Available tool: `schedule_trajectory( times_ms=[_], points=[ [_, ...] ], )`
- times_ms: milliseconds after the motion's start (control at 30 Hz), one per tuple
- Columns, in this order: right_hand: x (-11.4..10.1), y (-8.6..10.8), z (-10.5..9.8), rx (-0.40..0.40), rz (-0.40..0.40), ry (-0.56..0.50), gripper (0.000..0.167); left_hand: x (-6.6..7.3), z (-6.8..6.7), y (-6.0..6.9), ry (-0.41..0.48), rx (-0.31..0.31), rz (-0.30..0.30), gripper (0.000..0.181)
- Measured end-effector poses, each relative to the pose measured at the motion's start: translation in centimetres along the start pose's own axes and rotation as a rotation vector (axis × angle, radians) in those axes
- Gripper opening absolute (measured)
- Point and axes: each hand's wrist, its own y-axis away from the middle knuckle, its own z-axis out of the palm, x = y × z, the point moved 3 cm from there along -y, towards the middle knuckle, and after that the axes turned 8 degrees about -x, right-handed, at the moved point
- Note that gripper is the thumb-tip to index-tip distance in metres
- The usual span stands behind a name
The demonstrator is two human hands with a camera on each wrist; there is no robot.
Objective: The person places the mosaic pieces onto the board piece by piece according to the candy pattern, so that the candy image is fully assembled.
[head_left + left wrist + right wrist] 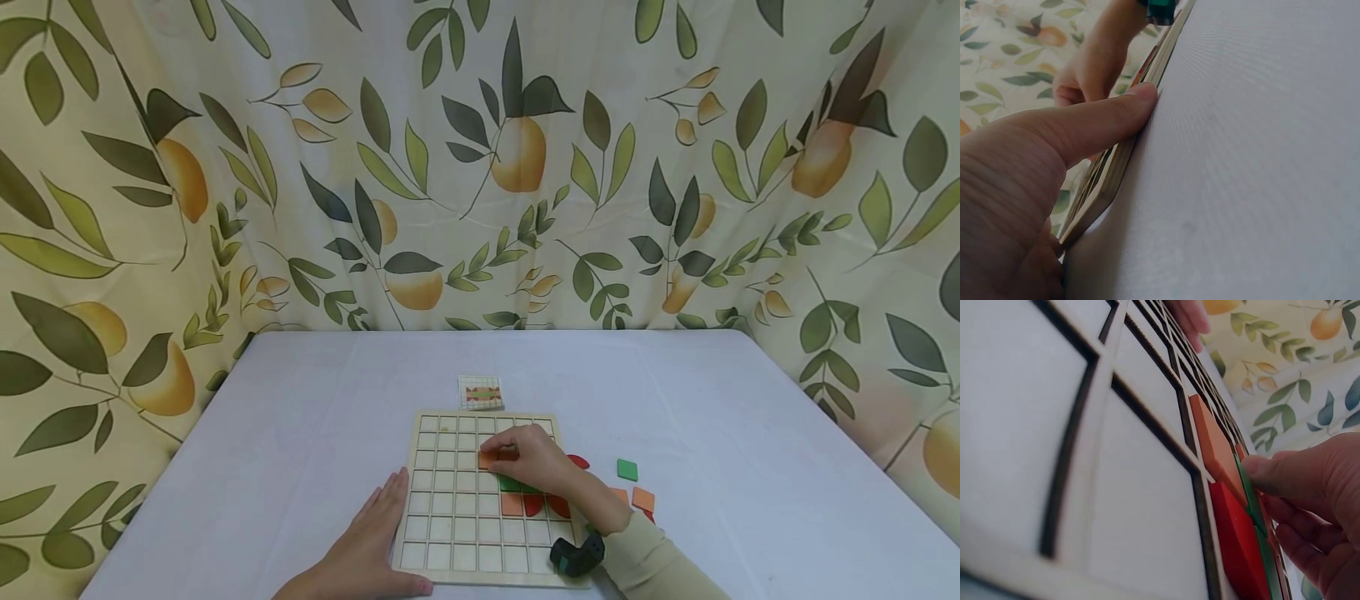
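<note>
A wooden grid board [442, 504] lies on the table. My left hand [363, 542] rests along its left side with the fingers straight, and the thumb touches the front edge near the corner. Over the upper middle of the grid, my right hand [528, 457] pinches an orange square tile [486, 460] between thumb and index finger, at a cell. Just below are green tiles [510, 484], partly hidden by the right hand. The row nearer me holds an orange tile [512, 504] and red pieces [533, 505]. In the right wrist view, the thumb is beside a green tile [1249, 487].
A small pattern card [481, 393] lies behind the board. Right of the board are a loose green square [627, 470], an orange square [642, 499] and red pieces [578, 461], some partly covered by the right arm. A leaf-patterned curtain [465, 167] hangs behind the table.
</note>
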Motion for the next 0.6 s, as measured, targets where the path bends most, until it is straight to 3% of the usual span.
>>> schedule_trajectory(
  times_ms=[233,600],
  points=[
    [0.2,0.2,-0.1,0.002,0.049,-0.016,0.026,0.2,0.0,0.0,0.004,-0.002,0.009,0.132],
    [0.4,2.6,-1.0,0.136,0.075,0.002,0.032,0.1,-0.1,0.0,-0.006,0.006,0.014,0.132]
  ],
)
